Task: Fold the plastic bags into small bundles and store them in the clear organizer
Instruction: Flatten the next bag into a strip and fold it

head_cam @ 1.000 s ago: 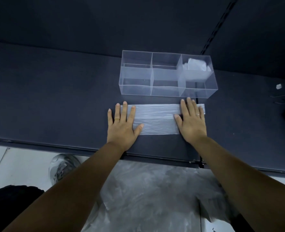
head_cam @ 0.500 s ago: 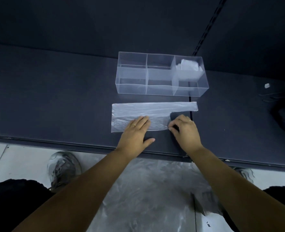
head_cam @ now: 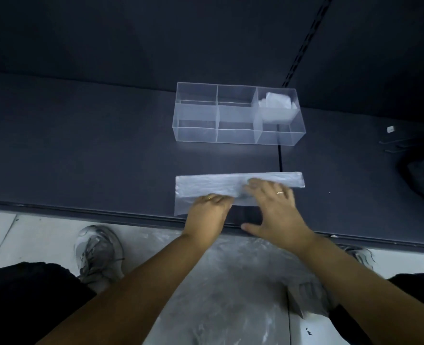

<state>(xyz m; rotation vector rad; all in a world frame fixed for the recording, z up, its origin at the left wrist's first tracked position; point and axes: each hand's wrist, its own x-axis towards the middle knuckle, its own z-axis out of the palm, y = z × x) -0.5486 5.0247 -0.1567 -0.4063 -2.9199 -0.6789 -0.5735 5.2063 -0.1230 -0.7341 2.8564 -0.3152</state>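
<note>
Two hands [head_cam: 207, 212] [head_cam: 278, 211]: left pinches plastic bag [head_cam: 206, 186], right presses.

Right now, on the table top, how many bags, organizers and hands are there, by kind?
Flattened plastic bag: 1
White bag clump in the right compartment: 1
Clear organizer: 1
Hands: 2, left hand and right hand
Total: 5

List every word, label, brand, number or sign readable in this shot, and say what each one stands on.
No readable text anywhere.
plastic bag: plain, no print.
clear organizer: no label.
small white scrap, far right: too small to tell.
dark floor mark: too small to read.
</note>
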